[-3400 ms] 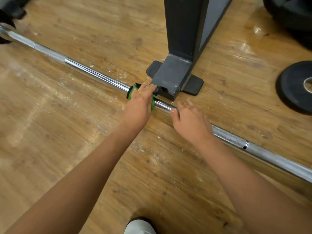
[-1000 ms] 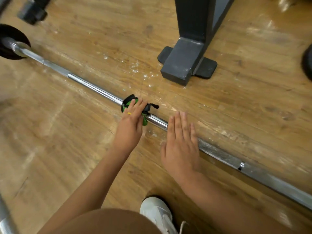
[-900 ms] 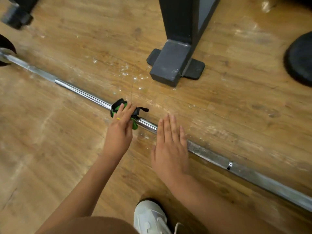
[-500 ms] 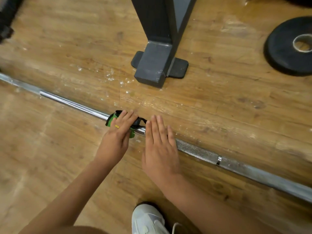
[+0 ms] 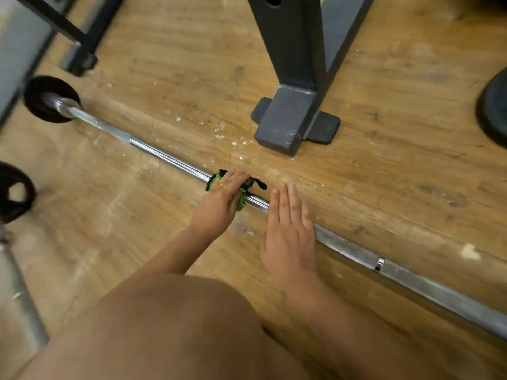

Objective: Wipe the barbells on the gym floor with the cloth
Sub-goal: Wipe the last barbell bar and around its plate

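Note:
A long steel barbell lies diagonally on the wooden gym floor, running from upper left to lower right. A green and black cloth is wrapped over the bar near its middle. My left hand grips the cloth around the bar, fingers curled over it. Just to the right, my right hand lies flat on the bar with straight fingers, palm down, pressing it to the floor. My knee fills the lower middle of the view.
A dark grey rack post with a black base plate stands just beyond the bar. A small black plate sits on the bar's left end. Another plate and a second bar lie at the left; a black weight sits at the right.
The bar lay against the rack foot 3.4 s ago and now lies nearer me. My left hand keeps gripping the cloth; my right hand went flat on the bar. The camera view shifted.

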A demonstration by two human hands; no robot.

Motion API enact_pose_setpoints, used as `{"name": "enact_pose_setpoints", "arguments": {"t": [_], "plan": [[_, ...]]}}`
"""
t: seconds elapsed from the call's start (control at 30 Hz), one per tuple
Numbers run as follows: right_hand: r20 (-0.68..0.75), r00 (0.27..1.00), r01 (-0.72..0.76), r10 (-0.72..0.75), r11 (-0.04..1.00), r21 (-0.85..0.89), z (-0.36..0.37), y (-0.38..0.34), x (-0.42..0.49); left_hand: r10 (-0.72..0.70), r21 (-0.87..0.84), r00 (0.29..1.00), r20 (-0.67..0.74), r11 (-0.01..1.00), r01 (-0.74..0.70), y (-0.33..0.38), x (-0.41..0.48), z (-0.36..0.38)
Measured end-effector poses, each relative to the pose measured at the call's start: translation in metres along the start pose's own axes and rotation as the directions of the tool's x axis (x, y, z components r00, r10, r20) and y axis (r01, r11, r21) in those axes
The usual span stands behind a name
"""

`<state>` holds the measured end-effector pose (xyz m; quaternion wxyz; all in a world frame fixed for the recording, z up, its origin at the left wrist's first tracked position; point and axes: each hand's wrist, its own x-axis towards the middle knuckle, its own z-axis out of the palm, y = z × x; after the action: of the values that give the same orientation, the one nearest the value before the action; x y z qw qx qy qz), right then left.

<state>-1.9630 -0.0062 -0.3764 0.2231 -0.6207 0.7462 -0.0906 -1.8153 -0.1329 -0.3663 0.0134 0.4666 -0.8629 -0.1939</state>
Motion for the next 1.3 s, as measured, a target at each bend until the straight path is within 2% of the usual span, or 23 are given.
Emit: {"name": "enact_pose_setpoints", "arguments": {"t": [0.17, 0.23, 0.33, 0.53, 0.73, 0.87, 0.9, 1.0, 1.17, 1.3], "plan": [[0.074, 0.997, 0.019, -0.020, 1.000, 0.019, -0.016, 0.010, 0.010, -0.081, 0.045, 0.996, 0.047, 0.996, 0.079, 0.022, 0.013, -0.007], [0.089, 0.995, 0.036, -0.036, 0.999, 0.011, -0.016, 0.014, 0.014, -0.049, 0.046, 0.996, 0.069, 0.998, 0.046, 0.020, 0.019, -0.011], [0.035, 0.999, -0.015, 0.015, 1.000, -0.018, -0.011, 0.006, 0.019, 0.046, 0.039, 0.992, 0.122, 0.998, -0.051, 0.001, 0.021, -0.017], [-0.046, 0.993, -0.113, 0.108, 0.983, -0.143, -0.002, -0.002, 0.031, 0.147, 0.004, 0.989, 0.004, 0.989, -0.147, -0.010, 0.021, -0.002], [-0.103, 0.992, -0.096, 0.077, 0.977, -0.190, 0.007, -0.025, 0.051, 0.165, -0.028, 0.982, -0.090, 0.985, -0.168, -0.033, 0.029, -0.005], [-0.119, 0.987, -0.136, 0.112, 0.967, -0.216, 0.009, -0.033, 0.058, 0.292, -0.025, 0.953, -0.081, 0.955, -0.295, -0.047, 0.036, -0.007], [-0.129, 0.988, -0.114, 0.087, 0.970, -0.215, 0.009, -0.037, 0.062, 0.282, -0.025, 0.955, -0.087, 0.958, -0.286, -0.055, 0.039, -0.010], [-0.128, 0.991, 0.001, -0.028, 0.979, -0.202, 0.013, -0.055, 0.075, 0.111, -0.073, 0.984, -0.141, 0.990, -0.123, -0.074, 0.044, -0.018], [-0.093, 0.995, 0.016, -0.038, 0.975, -0.222, 0.018, -0.068, 0.086, 0.231, -0.044, 0.971, -0.057, 0.971, -0.234, -0.085, 0.046, -0.026], [-0.105, 0.993, 0.021, -0.047, 0.973, -0.232, 0.019, -0.066, 0.086, 0.090, -0.107, 0.986, -0.143, 0.989, -0.105, -0.085, 0.053, -0.026]]}}
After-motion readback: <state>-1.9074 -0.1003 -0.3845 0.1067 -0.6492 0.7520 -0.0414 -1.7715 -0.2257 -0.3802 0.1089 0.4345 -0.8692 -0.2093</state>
